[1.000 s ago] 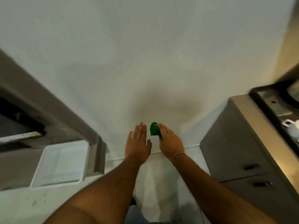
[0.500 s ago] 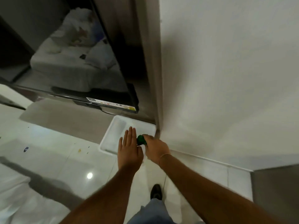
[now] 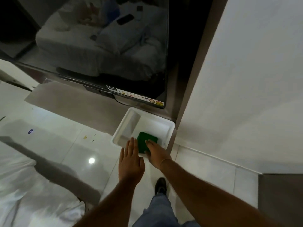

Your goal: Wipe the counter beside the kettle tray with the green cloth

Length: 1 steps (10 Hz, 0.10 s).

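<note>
The green cloth (image 3: 144, 141) is a folded dark-green square held over the near side of a white plastic bin (image 3: 170, 126) on the floor. My right hand (image 3: 157, 154) grips its right edge, fingers lying on top, thumb hidden. My left hand (image 3: 131, 161) hovers flat and open just left of the cloth, holding nothing. No kettle tray is in view; the only cabinet visible is the grey one at the lower right.
A large black TV screen (image 3: 98, 46) stands above the bin on a grey ledge (image 3: 73, 102). A white wall (image 3: 246, 79) fills the right. The grey cabinet corner (image 3: 282, 195) sits at the lower right, white bedding (image 3: 24, 194) at the lower left, and my shoe (image 3: 161, 184) on the glossy tiles.
The view has swung left from the cabinet and wall to the TV and bin. Both hands moved over the bin, and the cloth went from bunched in my fingers to spread flat.
</note>
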### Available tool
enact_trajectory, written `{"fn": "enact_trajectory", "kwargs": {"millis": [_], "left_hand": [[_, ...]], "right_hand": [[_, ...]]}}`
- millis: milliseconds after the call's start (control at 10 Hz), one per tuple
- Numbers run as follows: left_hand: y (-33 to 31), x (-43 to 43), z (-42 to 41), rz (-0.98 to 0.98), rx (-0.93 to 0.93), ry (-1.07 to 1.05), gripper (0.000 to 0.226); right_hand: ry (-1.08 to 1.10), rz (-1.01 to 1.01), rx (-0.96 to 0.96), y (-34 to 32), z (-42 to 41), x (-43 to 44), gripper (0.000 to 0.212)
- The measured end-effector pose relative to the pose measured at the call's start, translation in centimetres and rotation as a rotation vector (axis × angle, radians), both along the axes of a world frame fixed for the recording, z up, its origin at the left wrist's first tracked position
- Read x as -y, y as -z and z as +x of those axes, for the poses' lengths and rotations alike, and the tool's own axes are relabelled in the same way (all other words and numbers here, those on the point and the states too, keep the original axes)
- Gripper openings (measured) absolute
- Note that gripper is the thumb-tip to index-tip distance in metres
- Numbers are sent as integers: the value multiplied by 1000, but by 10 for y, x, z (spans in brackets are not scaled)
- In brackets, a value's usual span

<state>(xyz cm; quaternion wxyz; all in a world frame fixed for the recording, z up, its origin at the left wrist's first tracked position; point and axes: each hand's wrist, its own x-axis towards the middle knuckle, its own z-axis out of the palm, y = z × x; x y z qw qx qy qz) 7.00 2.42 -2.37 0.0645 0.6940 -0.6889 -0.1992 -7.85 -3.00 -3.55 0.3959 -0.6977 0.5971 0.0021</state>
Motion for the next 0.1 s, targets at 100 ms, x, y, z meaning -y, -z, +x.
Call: {"fn": "enact_trajectory", "kwargs": {"millis": [100], "left_hand": [[-5,7,-41,-27,-24,301,71]], "right_hand": [[154,-168,-18,-6,-40,-19,58]]}}
